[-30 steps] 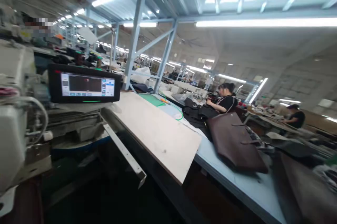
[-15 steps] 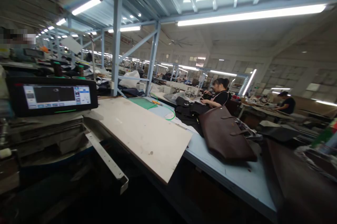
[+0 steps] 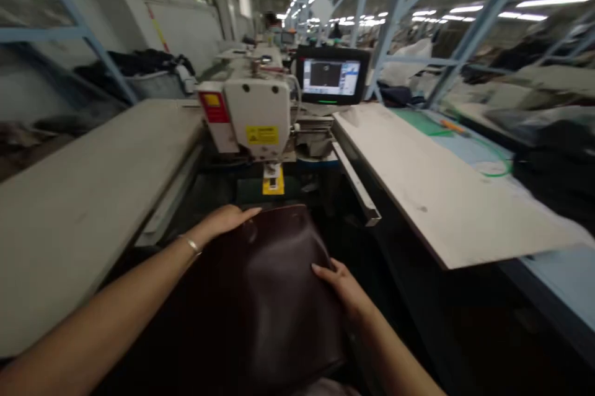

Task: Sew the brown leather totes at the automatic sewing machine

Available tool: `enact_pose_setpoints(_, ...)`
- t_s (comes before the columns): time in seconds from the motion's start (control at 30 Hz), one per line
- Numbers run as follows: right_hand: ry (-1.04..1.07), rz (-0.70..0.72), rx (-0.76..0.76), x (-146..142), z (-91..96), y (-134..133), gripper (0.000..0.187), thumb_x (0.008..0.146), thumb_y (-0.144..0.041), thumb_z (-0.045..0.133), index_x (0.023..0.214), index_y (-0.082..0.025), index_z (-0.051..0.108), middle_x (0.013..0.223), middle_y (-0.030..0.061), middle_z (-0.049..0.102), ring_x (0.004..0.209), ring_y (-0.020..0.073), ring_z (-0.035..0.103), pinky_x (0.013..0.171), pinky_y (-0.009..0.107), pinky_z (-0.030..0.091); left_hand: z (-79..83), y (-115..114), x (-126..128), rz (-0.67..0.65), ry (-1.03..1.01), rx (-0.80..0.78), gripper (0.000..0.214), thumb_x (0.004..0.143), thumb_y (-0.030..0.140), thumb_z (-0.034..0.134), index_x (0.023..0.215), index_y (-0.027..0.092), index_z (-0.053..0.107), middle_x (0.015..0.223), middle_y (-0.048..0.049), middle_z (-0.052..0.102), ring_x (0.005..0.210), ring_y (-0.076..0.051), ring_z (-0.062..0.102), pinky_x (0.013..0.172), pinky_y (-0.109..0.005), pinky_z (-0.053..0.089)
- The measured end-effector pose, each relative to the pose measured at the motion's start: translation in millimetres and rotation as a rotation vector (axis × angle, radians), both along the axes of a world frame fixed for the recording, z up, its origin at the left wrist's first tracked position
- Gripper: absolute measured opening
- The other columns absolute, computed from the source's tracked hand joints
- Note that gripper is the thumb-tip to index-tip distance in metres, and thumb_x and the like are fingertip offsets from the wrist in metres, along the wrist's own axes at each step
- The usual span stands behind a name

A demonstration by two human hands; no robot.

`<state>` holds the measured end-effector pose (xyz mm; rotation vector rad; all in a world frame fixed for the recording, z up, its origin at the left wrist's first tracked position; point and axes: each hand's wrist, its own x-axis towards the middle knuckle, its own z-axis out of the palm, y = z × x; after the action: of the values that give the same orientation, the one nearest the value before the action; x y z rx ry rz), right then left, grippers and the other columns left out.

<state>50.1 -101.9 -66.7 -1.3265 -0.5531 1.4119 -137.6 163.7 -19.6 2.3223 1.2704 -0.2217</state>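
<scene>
bag point(image 3: 290, 284): dark brown, smooth, leather-like. soft sheen down the front, one small round mark near the top left. top edge thin, nearly straight; right edge slopes down and outward. lower left too dark to read.

position: in front of the person, in the gap between the left worktop point(image 3: 106, 185) and right worktop point(image 3: 418, 179). top edge sits just short of the yellow plate point(image 3: 273, 188) under the sewing machine point(image 3: 258, 111), visibly apart from it.

left hand point(image 3: 225, 219): on the bag's top left, thumb along the top edge, grip narrow, holding the bag; remaining fingers mostly hidden. right hand point(image 3: 346, 287): on the right edge, partway down, thumb tip on the front face, other fingers wrapping the edge, also narrow on the bag. fingertips behind it can't be seen.

pose: left arm reaches up and inward from bottom left, nearly straight, bracelet point(image 3: 191, 245) at the wrist. right forearm comes in from bottom right, angled up and left, hand lower than the left one.
</scene>
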Motion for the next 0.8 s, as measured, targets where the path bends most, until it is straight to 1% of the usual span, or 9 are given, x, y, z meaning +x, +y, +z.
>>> enact_pose_setpoints(0.03,0.061,0.019,-0.025,-1,-7.7,0,0.041,0.081,-0.047,0.078,0.108,-0.018,0.067,0.088,0.0045,0.076,0.079,0.0234,0.074,0.077,0.037,0.060,-1.3,-6,-19,0.052,0.048,-0.005,0.075,0.094,0.078,0.034,0.072,0.015,0.069,0.076,-0.0100,0.070,0.080,-0.026,0.070,0.076,-0.035,0.054)
enact_pose_setpoints(0.1,0.141,0.008,-0.060,3,-12.8,-7,0.045,0.074,-0.046,0.084,0.107,-0.019,0.068,0.087,0.0052,0.078,0.076,0.0237,0.075,0.072,0.033,0.059,0.3,-15,-28,0.098,0.090,0.008,0.086,0.087,0.087,0.024,0.064,0.017,0.069,0.078,-0.0142,0.072,0.086,-0.033,0.072,0.075,-0.035,0.052)
enact_pose_setpoints(0.3,0.109,-0.028,-0.038,10,1.5,-28,0.046,0.072,-0.046,0.086,0.105,-0.018,0.071,0.092,0.0085,0.079,0.076,0.0240,0.075,0.070,0.031,0.058,9.8,-29,-8,0.034,0.052,0.104,0.090,0.087,0.088,0.019,0.067,0.017,0.073,0.080,-0.0152,0.074,0.084,-0.032,0.074,0.070,-0.032,0.054)
enact_pose_setpoints(0.43,0.083,0.020,-0.053,18,-6.3,-28,0.044,0.068,-0.050,0.087,0.100,-0.025,0.072,0.094,0.0069,0.079,0.083,0.0305,0.076,0.076,0.039,0.059,6.0,-36,-9,-0.067,0.057,0.285,0.089,0.097,0.077,0.016,0.079,0.015,0.076,0.080,-0.0109,0.075,0.084,-0.025,0.075,0.066,-0.026,0.054)
enact_pose_setpoints(0.53,-0.046,0.049,-0.164,42,-18.3,-24,0.051,0.064,-0.057,0.085,0.103,-0.029,0.069,0.104,0.0090,0.078,0.101,0.0397,0.073,0.089,0.050,0.057,0.0,-43,8,-0.026,0.101,0.339,0.090,0.099,0.074,0.017,0.084,0.008,0.077,0.082,-0.0129,0.074,0.088,-0.023,0.075,0.070,-0.024,0.052)
enact_pose_setpoints(0.6,-0.338,-0.028,-0.231,58,-20.6,-8,0.065,0.063,-0.062,0.082,0.114,-0.027,0.064,0.122,0.0164,0.072,0.120,0.0436,0.065,0.101,0.054,0.052,-6.9,-45,27,-0.020,0.098,0.361,0.083,0.099,0.073,0.028,0.089,0.008,0.078,0.089,-0.0163,0.075,0.094,-0.024,0.074,0.072,-0.023,0.053)
enact_pose_setpoints(0.67,-0.646,-0.049,-0.154,62,-11.3,21,0.078,0.064,-0.063,0.079,0.127,-0.024,0.058,0.139,0.0237,0.061,0.133,0.0437,0.054,0.110,0.054,0.044,-15.2,-47,51,-0.024,0.124,0.344,0.072,0.092,0.074,0.049,0.085,0.009,0.078,0.083,-0.0189,0.075,0.083,-0.025,0.075,0.064,-0.024,0.053)
enact_pose_setpoints(0.73,-0.852,0.088,0.072,48,9.4,57,0.074,0.071,-0.060,0.074,0.134,-0.024,0.056,0.146,0.0230,0.056,0.136,0.0404,0.052,0.114,0.053,0.040,-21.4,-54,74,-0.063,0.138,0.348,0.063,0.094,0.068,0.054,0.082,0.010,0.077,0.079,-0.0150,0.074,0.075,-0.023,0.075,0.060,-0.024,0.053)
enact_pose_setpoints(0.8,-0.973,0.320,0.313,20,33.0,96,0.059,0.080,-0.055,0.068,0.131,-0.025,0.061,0.139,0.0174,0.063,0.130,0.0374,0.057,0.112,0.052,0.042,-22.7,-66,95,-0.175,0.099,0.413,0.047,0.098,0.055,0.057,0.090,0.012,0.075,0.084,-0.0090,0.074,0.075,-0.019,0.073,0.065,-0.025,0.056)
